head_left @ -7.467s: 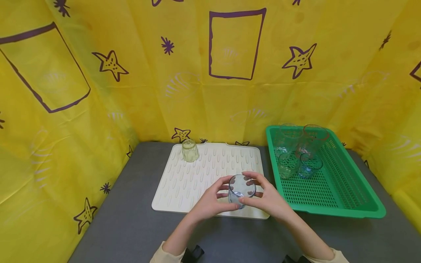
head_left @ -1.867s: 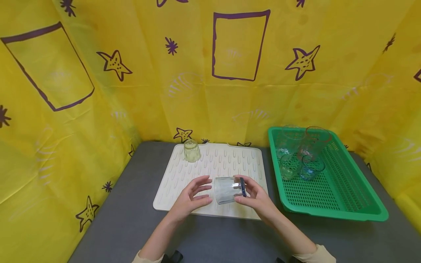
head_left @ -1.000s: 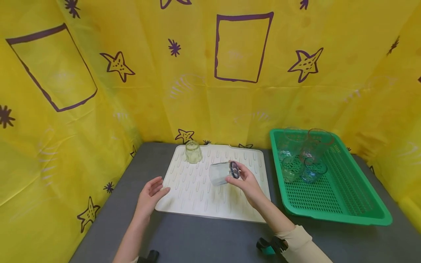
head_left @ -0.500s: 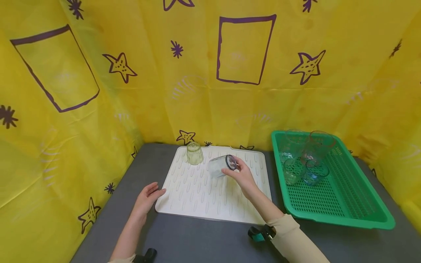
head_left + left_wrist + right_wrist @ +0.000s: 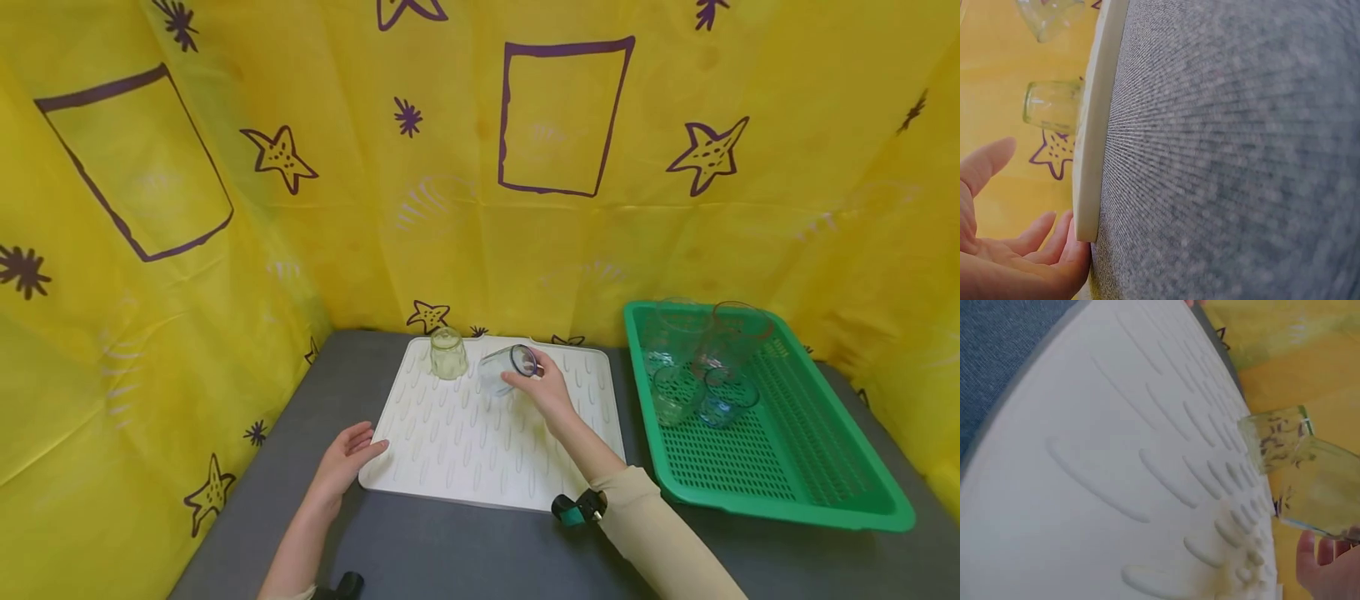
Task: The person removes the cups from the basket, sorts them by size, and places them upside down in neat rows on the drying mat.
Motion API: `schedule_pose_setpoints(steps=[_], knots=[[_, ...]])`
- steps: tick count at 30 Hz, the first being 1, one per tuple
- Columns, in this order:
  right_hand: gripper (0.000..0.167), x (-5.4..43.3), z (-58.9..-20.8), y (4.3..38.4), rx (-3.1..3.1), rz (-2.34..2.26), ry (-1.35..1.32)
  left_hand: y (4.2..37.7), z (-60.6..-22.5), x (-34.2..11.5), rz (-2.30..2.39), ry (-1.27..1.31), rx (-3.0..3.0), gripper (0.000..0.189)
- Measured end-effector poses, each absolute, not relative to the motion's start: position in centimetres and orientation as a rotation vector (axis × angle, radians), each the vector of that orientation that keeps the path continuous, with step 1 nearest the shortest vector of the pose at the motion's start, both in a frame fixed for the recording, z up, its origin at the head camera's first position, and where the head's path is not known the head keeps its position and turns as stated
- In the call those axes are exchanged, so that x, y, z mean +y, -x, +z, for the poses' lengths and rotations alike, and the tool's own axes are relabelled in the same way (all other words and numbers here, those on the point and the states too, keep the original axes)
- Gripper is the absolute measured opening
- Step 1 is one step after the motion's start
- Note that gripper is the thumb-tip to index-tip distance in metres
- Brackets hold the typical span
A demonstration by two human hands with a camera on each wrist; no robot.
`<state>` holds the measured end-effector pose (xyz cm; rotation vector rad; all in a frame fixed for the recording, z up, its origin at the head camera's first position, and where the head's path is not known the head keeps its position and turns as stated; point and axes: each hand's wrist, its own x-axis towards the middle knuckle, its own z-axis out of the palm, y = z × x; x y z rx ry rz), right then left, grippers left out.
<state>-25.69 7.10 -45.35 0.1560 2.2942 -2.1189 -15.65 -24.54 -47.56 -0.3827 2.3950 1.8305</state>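
Fingers of R hand [image 5: 546, 388] pinch clear glass [image 5: 494, 374] nr its dark-ringed end, tilted, over white mat [image 5: 450, 454] nr upturned green glass [image 5: 447, 357]; prob. to leave other end free. L hand [image 5: 343, 460]: fingers together, thumb apart, at mat's near-L corner, maybe steadying; contact unclear.

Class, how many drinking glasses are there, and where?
6: yellow-green glass on the white ridged mat; dark-rimmed glass in the right hand; in the green basket, tall clear glass and red-rimmed glass behind, short clear glass and blue glass in front.
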Motion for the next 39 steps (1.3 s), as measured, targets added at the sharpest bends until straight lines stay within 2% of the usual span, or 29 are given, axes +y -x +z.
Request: schedule_pose_setpoints(steps=[6,16,39], knots=[[0.072,6.5,-45.8,27.1,2.35,-2.08,-0.172,15.6,-47.6,-24.4,1.773,0.383,2.433,0.071],[0.066,5.5,-46.1,28.8,2.526,-1.948,-0.12,15.6,-47.6,-24.3,1.747,0.401,2.436,0.071],[0.073,3.9,-46.2,30.9,2.733,-1.676,-0.029,15.5,-47.7,-24.2,1.778,0.397,2.45,0.065]])
